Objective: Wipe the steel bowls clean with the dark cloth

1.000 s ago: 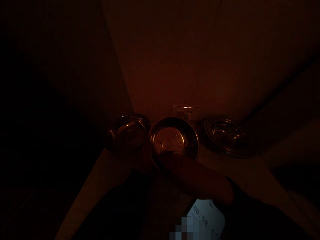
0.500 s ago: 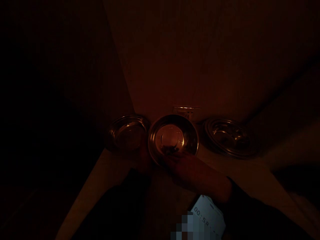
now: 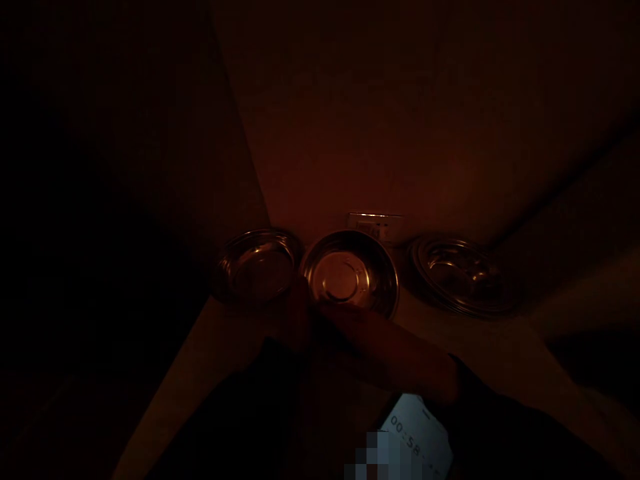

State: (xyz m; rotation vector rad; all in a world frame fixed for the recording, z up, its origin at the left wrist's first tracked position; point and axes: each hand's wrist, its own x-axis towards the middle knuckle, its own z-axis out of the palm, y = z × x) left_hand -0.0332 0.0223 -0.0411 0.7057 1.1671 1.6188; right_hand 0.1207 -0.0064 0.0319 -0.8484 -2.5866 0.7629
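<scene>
The scene is very dark. A shiny round metal bowl [image 3: 343,277] is in the middle, its inside facing me and its near rim hidden behind my right hand. My left hand [image 3: 299,313] is closed at the bowl's lower left edge, its fingers barely visible. My right hand [image 3: 357,327] reaches across the near rim, pointing left, with its fingertips lost in shadow. Whether it holds anything I cannot make out. To the left lies a wide metal dish [image 3: 260,267]. A stack of metal dishes [image 3: 463,277] stands to the right.
A wall socket plate [image 3: 375,225] sits low on the wall [image 3: 350,133] behind the bowl. Below my right wrist lies a phone [image 3: 417,427] with a lit timer screen, partly pixelated. The pale table [image 3: 165,407] has its left edge running towards me.
My right hand has slid slightly down and left, off the bowl's inside onto its near rim. The bowl has shifted a little right. My left hand has risen slightly along its edge.
</scene>
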